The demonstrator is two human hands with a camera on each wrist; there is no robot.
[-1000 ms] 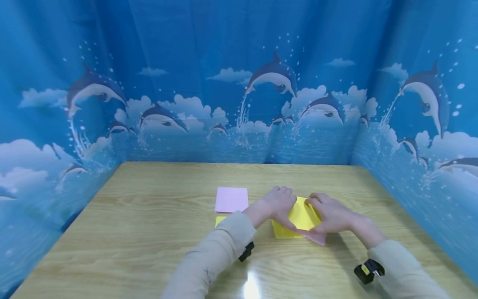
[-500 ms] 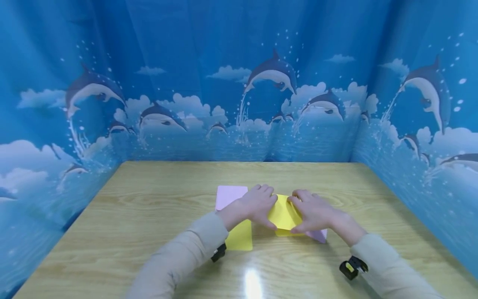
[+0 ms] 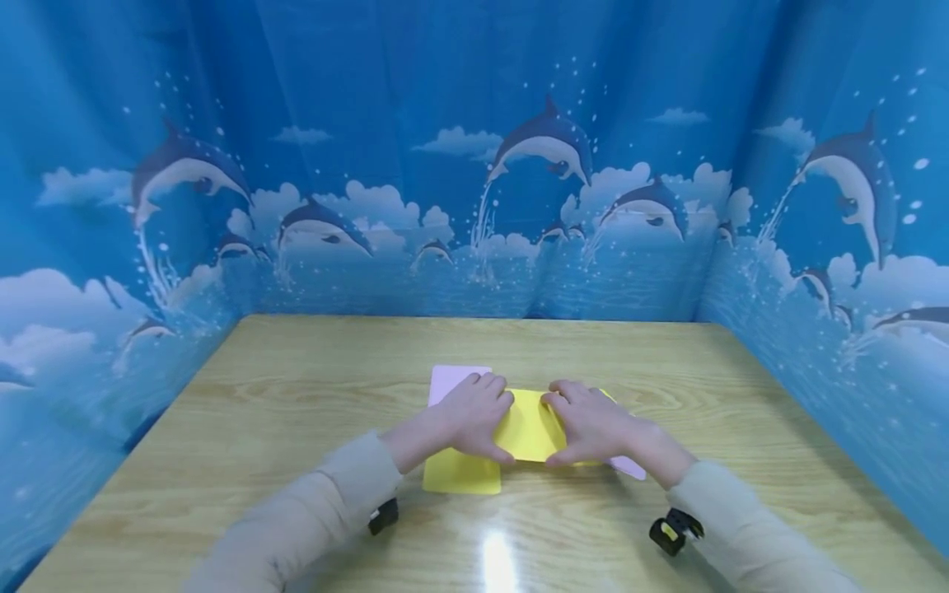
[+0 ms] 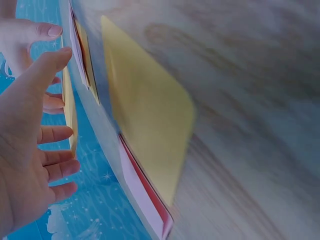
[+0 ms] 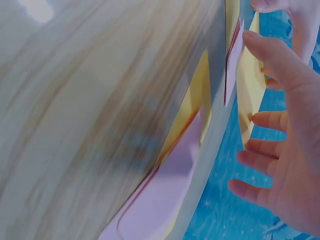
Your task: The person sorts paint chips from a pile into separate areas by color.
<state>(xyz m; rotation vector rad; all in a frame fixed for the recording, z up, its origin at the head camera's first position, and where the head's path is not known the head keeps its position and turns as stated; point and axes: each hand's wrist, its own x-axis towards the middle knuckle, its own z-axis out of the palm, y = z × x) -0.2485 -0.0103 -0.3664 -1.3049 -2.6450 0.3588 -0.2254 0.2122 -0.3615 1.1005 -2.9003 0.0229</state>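
Observation:
A thin yellow square card is held up off the table between both hands, its right side bowed. My left hand grips its left edge, thumb at the near corner and fingers at the far one. On the opposite edge, my right hand holds it likewise. In the left wrist view the held yellow card appears nearly edge-on beyond the left fingers. Under and beside my left hand lie a pink card and, nearer, another yellow card. A tilted pink card pokes out below my right hand.
Yellow card edges show with the pink card in the right wrist view. The wood-grain table backs onto a blue dolphin curtain. Black wrist cameras hang below the sleeves.
Both hands have moved left together, carrying the yellow card from above the right-hand cards toward the left-hand ones. The near-left yellow card came into view as the left arm shifted.

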